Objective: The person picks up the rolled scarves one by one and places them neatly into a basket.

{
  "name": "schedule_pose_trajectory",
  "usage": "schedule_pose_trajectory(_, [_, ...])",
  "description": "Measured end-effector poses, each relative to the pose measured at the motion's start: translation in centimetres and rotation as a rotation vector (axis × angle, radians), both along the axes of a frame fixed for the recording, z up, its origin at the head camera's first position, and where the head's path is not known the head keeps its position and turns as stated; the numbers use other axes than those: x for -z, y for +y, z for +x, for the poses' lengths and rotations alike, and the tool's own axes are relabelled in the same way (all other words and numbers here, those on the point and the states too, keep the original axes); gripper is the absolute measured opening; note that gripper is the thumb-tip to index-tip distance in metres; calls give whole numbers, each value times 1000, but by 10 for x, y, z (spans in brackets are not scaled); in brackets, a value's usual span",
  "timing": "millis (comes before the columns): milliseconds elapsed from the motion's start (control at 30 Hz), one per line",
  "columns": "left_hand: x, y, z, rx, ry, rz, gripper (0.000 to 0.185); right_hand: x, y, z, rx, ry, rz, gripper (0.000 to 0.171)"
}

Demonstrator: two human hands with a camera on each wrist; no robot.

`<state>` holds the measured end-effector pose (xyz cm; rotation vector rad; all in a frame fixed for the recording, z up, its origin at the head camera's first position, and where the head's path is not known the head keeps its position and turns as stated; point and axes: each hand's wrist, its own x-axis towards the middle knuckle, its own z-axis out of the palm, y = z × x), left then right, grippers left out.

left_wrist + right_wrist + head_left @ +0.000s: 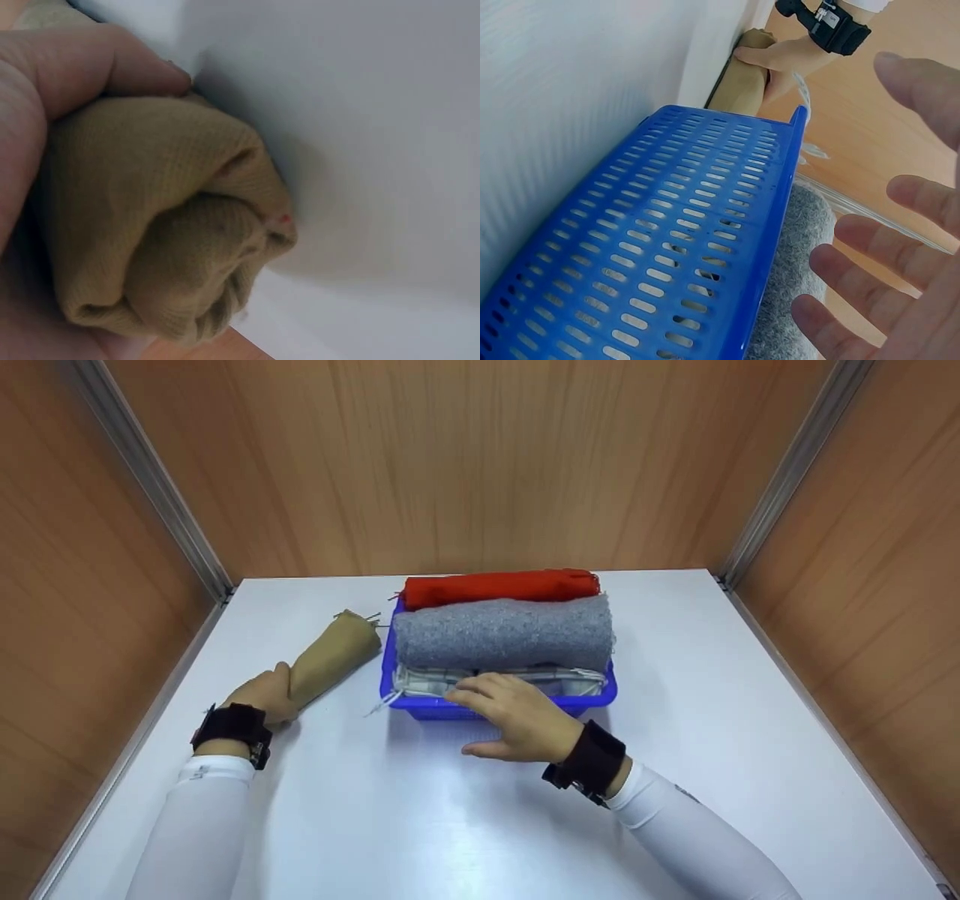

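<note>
A blue slotted basket stands mid-table and holds three rolled cloths: a red roll at the back, a grey roll in the middle and a pale checked roll at the front. My right hand hovers over the basket's near edge with fingers spread and straight, holding nothing. My left hand grips the near end of a tan rolled cloth lying on the table left of the basket.
The white table is boxed in by wooden walls at the back and both sides, with metal strips in the corners. Bare tabletop lies in front of and to the right of the basket.
</note>
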<state>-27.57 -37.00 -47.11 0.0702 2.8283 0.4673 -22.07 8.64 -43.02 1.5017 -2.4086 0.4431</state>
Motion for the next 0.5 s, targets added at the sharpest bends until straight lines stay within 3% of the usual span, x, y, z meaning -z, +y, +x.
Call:
schedule_pose_trajectory(233, [1, -1, 9, 24, 24, -31, 55, 2, -4, 0, -2, -30, 7, 74])
schedule_pose_trajectory(500, [-2, 4, 20, 62, 48, -104, 57, 4, -8, 1, -17, -31, -8, 74])
